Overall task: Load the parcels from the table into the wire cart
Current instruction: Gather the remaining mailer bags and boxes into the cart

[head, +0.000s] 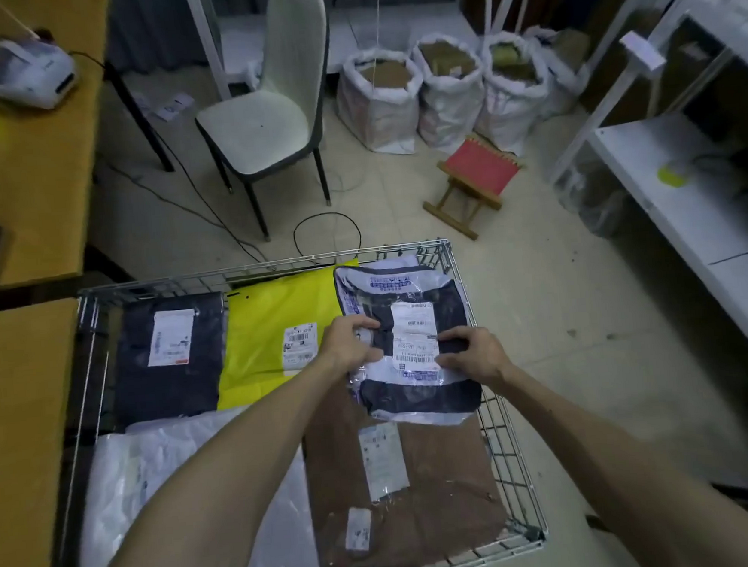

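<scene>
A wire cart (505, 434) stands in front of me with several parcels lying flat in it. Both hands hold a clear-bagged dark parcel (417, 396) with a white label over the cart's far right corner. My left hand (352, 345) grips its left edge, fingers curled over the plastic. On the parcel's right side, my right hand (471, 354) has its fingers bent on the label's edge. Under and around it lie a brown parcel (446, 479), a yellow parcel (276, 313), a dark navy parcel (170, 389) and a white parcel (132, 481).
A yellow table (28, 176) runs along the left with a white label printer (34, 77) on it. Beyond the cart stand a white chair (269, 112), a red folding stool (475, 177) and three white sacks (446, 85). White shelving (678, 196) lines the right. Cables lie on the floor.
</scene>
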